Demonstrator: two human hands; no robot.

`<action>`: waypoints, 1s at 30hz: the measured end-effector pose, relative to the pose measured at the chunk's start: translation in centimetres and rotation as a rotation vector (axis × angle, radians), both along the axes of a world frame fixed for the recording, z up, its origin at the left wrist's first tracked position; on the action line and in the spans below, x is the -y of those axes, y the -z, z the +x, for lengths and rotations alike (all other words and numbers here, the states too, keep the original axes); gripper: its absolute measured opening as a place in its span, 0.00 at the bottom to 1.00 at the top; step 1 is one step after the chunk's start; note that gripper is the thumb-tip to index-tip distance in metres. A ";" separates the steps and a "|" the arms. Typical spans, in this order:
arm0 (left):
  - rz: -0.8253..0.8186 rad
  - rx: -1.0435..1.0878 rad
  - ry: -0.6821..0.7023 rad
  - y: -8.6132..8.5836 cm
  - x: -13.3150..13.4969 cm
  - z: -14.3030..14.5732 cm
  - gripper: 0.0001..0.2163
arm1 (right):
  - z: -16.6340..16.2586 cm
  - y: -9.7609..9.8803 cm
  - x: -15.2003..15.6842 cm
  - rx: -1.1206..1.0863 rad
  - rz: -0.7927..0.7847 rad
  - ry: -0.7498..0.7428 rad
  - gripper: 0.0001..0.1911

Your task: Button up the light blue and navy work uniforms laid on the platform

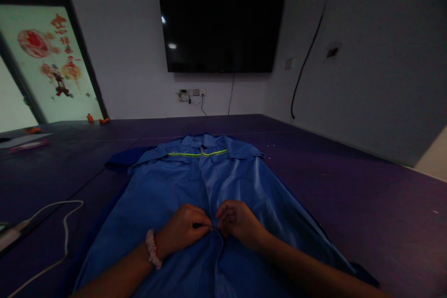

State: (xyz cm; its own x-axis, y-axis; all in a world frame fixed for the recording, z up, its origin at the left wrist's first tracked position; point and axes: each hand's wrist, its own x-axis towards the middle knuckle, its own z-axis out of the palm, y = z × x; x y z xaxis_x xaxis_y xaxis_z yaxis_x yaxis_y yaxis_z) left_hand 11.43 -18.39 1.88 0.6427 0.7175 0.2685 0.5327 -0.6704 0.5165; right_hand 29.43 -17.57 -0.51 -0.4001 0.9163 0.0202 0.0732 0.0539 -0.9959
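A blue short-sleeved work shirt (174, 186) with yellow-green stripes across the chest lies front side up on the purple floor, its collar pointing away from me. My left hand (190, 226), with a pink scrunchie (152, 249) round the wrist, pinches the edge of the front opening low on the shirt. Just across the opening is my right hand (237, 221), its fingers curled in at the same placket. What the right fingertips hold, if anything, is too dark and small to make out. Darker blue cloth (127, 157) shows beneath the shirt at the left.
A white cable (66, 223) runs from a white plug-like device (10, 237) at the left. Small orange objects (104, 121) lie near the glass door. A television (221, 30) hangs on the far wall, and a black cable (312, 44) dangles at the right.
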 end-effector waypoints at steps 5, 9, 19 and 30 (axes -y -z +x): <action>0.013 0.007 -0.007 0.4 0.1 0.0 0.08 | -0.1 0.4 -0.1 -0.043 -0.015 0.023 0.08; 0.026 0.005 -0.031 0.2 0.5 0.1 0.08 | 0.0 0.4 -0.1 -0.042 -0.027 0.040 0.08; 0.039 -0.044 -0.135 -0.1 1.0 0.6 0.04 | -0.3 0.0 0.0 -0.036 -0.074 0.091 0.13; 0.042 -0.091 -0.289 0.4 1.7 1.7 0.04 | -0.3 -0.1 0.2 0.042 -0.021 0.076 0.06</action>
State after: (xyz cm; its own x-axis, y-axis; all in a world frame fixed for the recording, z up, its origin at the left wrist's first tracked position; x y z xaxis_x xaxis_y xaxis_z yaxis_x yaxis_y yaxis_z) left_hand 13.11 -20.09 1.45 0.4364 0.8635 0.2530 0.7471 -0.5044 0.4329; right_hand 29.09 -17.79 -0.40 -0.3297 0.9440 -0.0145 0.1181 0.0260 -0.9927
